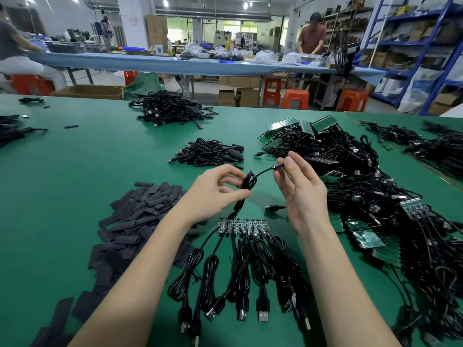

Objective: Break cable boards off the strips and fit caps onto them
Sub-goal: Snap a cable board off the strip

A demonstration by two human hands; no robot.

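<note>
Green mat across the bench [87, 156], seen from the head camera only. Left hand [213, 194] pinching a coiled black cable [248, 182] between thumb and fingers; right hand [298, 186] pinching that cable's far end [278, 167] at the fingertips, other fingers loosely spread. Held just above the strip of boards [241, 225], apart from it. Probably capping now: best to keep the board end steady and straight, slide a cap squarely over it, no forcing — cannot tell whether a cap is already on. Counted: one strip lying between the forearms, with roughly eight cables trailing toward the near edge, some overlapping, so unsure. Black caps [140, 211] heaped at left — dozens, too many to count. Finished-looking cable pile [208, 152] beyond the hands; bigger tangle of uncut strips [350, 171] at right.
</note>
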